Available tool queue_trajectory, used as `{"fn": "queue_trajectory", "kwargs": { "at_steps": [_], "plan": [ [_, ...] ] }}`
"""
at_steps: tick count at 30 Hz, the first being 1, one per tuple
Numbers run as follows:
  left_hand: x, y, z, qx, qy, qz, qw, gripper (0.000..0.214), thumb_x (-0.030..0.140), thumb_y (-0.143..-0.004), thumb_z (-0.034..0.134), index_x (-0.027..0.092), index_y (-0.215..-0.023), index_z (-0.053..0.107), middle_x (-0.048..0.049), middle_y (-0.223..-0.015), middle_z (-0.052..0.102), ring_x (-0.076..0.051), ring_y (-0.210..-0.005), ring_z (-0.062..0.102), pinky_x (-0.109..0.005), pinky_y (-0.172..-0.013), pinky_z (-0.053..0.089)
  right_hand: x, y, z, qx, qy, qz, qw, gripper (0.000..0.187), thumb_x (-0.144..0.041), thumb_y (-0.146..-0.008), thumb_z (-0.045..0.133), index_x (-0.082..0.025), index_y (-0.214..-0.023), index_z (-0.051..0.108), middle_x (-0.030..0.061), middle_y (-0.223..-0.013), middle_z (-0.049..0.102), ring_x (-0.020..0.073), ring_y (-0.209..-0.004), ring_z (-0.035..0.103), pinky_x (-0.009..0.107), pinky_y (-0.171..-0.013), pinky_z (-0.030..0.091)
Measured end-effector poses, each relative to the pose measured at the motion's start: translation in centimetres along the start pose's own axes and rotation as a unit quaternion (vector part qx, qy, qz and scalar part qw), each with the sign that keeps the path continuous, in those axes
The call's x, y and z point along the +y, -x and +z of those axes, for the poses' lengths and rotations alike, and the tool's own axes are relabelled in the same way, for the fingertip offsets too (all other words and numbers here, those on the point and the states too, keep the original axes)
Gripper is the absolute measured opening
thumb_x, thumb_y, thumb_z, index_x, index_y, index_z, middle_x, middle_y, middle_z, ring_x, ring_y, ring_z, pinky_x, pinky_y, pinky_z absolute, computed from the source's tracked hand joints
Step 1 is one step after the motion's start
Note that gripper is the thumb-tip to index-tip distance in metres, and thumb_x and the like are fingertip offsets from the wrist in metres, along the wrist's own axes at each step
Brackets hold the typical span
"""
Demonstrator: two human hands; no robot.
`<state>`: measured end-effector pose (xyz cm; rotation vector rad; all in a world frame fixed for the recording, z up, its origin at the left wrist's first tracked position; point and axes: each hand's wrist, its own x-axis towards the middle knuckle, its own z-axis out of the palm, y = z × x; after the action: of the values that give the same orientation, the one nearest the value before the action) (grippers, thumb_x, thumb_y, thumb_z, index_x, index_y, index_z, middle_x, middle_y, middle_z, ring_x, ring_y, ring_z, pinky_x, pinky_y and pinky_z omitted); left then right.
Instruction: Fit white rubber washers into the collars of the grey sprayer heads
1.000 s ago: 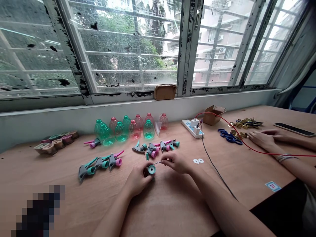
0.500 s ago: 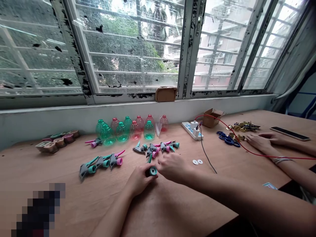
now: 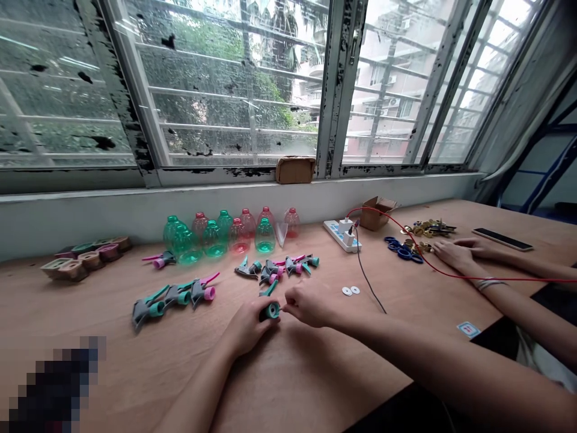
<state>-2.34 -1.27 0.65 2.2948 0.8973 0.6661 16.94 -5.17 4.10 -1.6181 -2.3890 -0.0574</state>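
Observation:
A grey and teal spray trigger head (image 3: 272, 310) is gripped in my left hand (image 3: 246, 328), its round collar facing me with a white ring inside. Beside the collar, the fingers of my right hand (image 3: 309, 304) are pinched together, their tips at its right edge. Whatever lies in that pinch is too small to make out. Just beyond my hands is a group of spray trigger heads (image 3: 270, 272) with teal and pink parts. To the left lie more trigger heads (image 3: 175, 296). Two white discs (image 3: 347, 291) rest on the table right of my right hand.
Green and pink bottles (image 3: 215, 240) stand by the wall. A power strip (image 3: 342, 234) with a red cable and a small cardboard box (image 3: 377, 213) are at back right. Another person's hands (image 3: 455, 255) are near blue-handled scissors (image 3: 403, 249). Wrapped blocks (image 3: 85, 258) sit at left.
The whole view has shifted, so the table's things appear further left. My right fingertips have come lower, level with the collar's edge. My left hand still holds the trigger head.

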Motion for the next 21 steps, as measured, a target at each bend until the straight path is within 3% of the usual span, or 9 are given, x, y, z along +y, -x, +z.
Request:
{"fn": "queue_trajectory", "kwargs": {
  "at_steps": [6, 12, 17, 21],
  "plan": [
    [-0.3, -0.1, -0.2, 0.001, -0.006, -0.011, 1.0, 0.022, 0.026, -0.078, 0.061, 0.019, -0.098, 0.068, -0.0055, -0.099, 0.07, -0.021, -0.089, 0.06, -0.029, -0.081, 0.044, -0.1, 1.4, 3.0, 0.044, -0.159, 0.105, 0.981, 0.025, -0.037, -0.086, 0.06, -0.018, -0.072, 0.067, 0.0014, -0.064, 0.065, 0.011, -0.056, 0.05, 0.023, -0.048, 0.025],
    [-0.6, -0.2, -0.1, 0.012, 0.012, -0.017, 1.0, 0.025, 0.029, -0.079, 0.061, 0.018, -0.1, 0.067, -0.0057, -0.097, 0.07, -0.021, -0.088, 0.06, -0.03, -0.082, 0.045, -0.3, 1.9, 3.7, 0.078, -0.217, 0.116, 0.966, 0.029, -0.038, -0.087, 0.059, -0.017, -0.069, 0.064, -0.0005, -0.064, 0.064, 0.0104, -0.058, 0.051, 0.022, -0.052, 0.028],
    [-0.7, -0.4, -0.1, 0.026, 0.022, -0.031, 0.999, 0.029, 0.032, -0.078, 0.062, 0.018, -0.102, 0.067, -0.0058, -0.098, 0.07, -0.021, -0.089, 0.061, -0.031, -0.081, 0.045, -0.3, 1.7, 3.1, 0.082, -0.122, 0.089, 0.985, 0.03, -0.041, -0.091, 0.054, -0.018, -0.075, 0.065, 0.0022, -0.071, 0.067, 0.0122, -0.06, 0.055, 0.023, -0.053, 0.027],
    [-0.5, -0.4, -0.1, 0.034, 0.011, -0.037, 0.999, 0.029, 0.034, -0.077, 0.064, 0.019, -0.101, 0.067, -0.0046, -0.094, 0.071, -0.021, -0.085, 0.061, -0.031, -0.078, 0.045, -0.1, 1.4, 2.3, 0.081, 0.041, -0.005, 0.996, 0.026, -0.032, -0.096, 0.046, -0.02, -0.088, 0.067, 0.0064, -0.084, 0.069, 0.015, -0.069, 0.06, 0.024, -0.054, 0.028]
  ]
}}
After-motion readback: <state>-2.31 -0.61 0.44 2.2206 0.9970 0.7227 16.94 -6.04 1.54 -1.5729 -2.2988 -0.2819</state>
